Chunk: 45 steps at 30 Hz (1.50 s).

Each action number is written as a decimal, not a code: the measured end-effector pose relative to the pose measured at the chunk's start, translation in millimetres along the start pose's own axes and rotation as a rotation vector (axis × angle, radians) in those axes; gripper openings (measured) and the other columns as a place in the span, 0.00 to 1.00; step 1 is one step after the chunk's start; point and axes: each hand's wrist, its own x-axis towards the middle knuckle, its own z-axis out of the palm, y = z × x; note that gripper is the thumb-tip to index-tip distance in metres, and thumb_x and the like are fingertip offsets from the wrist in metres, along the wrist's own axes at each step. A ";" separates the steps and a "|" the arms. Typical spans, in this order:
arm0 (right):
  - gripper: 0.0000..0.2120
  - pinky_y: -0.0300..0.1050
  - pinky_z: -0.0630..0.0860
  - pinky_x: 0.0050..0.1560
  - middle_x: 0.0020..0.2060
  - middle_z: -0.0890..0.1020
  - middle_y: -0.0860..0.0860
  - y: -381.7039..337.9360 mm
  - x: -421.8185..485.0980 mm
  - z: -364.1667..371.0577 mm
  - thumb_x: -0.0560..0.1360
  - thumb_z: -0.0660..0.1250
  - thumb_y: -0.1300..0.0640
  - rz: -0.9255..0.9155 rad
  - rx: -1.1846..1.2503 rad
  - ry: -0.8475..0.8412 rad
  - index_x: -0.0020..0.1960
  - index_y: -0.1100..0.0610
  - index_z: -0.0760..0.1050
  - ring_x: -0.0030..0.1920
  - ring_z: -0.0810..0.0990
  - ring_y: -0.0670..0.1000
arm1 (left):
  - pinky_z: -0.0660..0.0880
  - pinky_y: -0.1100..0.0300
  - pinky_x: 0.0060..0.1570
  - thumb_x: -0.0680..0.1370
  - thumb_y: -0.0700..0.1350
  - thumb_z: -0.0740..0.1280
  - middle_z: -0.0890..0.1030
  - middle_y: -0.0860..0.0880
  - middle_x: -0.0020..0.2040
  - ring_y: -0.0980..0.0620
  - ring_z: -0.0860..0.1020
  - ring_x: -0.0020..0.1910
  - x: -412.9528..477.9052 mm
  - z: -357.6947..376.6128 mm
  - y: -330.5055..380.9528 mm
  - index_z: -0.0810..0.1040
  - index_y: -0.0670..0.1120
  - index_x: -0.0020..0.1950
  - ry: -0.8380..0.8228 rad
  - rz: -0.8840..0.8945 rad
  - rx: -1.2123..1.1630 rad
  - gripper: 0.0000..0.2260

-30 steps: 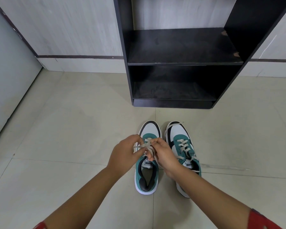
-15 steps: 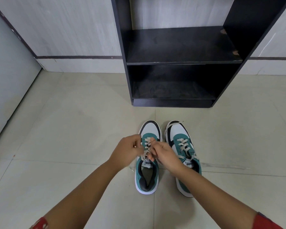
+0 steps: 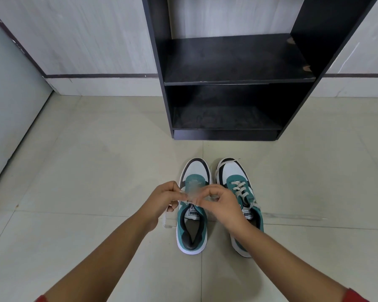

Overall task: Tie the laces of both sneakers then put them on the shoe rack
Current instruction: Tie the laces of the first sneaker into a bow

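Two teal, white and black sneakers stand side by side on the floor, toes toward the black shoe rack (image 3: 238, 80). Over the left sneaker (image 3: 192, 236) my left hand (image 3: 164, 201) and my right hand (image 3: 220, 205) each pinch a part of its beige laces (image 3: 191, 192), which are blurred by motion between the fingers. One lace end hangs down below my left hand beside the shoe. The right sneaker (image 3: 234, 173) has crossed laces with a loose end lying over its toe; my right wrist hides its heel.
The shoe rack stands against the pale wall (image 3: 85, 35), with two dark shelves in view holding nothing. Beige floor tiles (image 3: 96, 160) spread to the left and right. A grey panel (image 3: 7, 105) runs along the far left.
Both hands have shifted slightly apart above the left sneaker while working the laces, and a lace end now dangles below my left hand. The sneakers have not moved.
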 end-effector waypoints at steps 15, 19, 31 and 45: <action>0.09 0.36 0.67 0.22 0.34 0.80 0.54 13.6 -16.6 1.9 0.75 0.54 0.61 0.436 0.962 -0.036 0.43 0.60 0.72 0.24 0.72 0.47 | 0.74 0.65 0.26 0.70 0.43 0.67 0.78 0.49 0.34 0.55 0.73 0.27 -1.2 -12.3 -41.2 0.77 0.40 0.46 -0.015 -0.324 -0.792 0.08; 0.11 0.39 0.69 0.27 0.25 0.73 0.49 14.6 -7.5 0.9 0.78 0.51 0.60 0.409 0.847 0.037 0.37 0.57 0.65 0.25 0.70 0.48 | 0.63 0.70 0.16 0.76 0.45 0.63 0.76 0.53 0.26 0.58 0.65 0.17 9.5 -10.4 -33.0 0.70 0.46 0.35 0.088 -0.343 -0.743 0.10; 0.17 0.43 0.64 0.29 0.19 0.65 0.47 31.0 -5.2 -4.3 0.77 0.50 0.64 0.445 0.825 0.136 0.30 0.55 0.58 0.24 0.65 0.48 | 0.65 0.71 0.18 0.78 0.42 0.63 0.67 0.55 0.17 0.59 0.63 0.15 30.5 -22.5 -44.5 0.68 0.46 0.34 0.329 -0.348 -0.439 0.13; 0.05 0.40 0.72 0.48 0.48 0.78 0.48 38.0 -18.6 -14.8 0.78 0.61 0.55 0.359 0.182 -0.127 0.52 0.55 0.72 0.47 0.76 0.46 | 0.77 0.51 0.51 0.72 0.56 0.70 0.77 0.48 0.51 0.50 0.77 0.51 4.9 -11.3 -47.2 0.71 0.45 0.56 0.090 -0.248 -0.166 0.20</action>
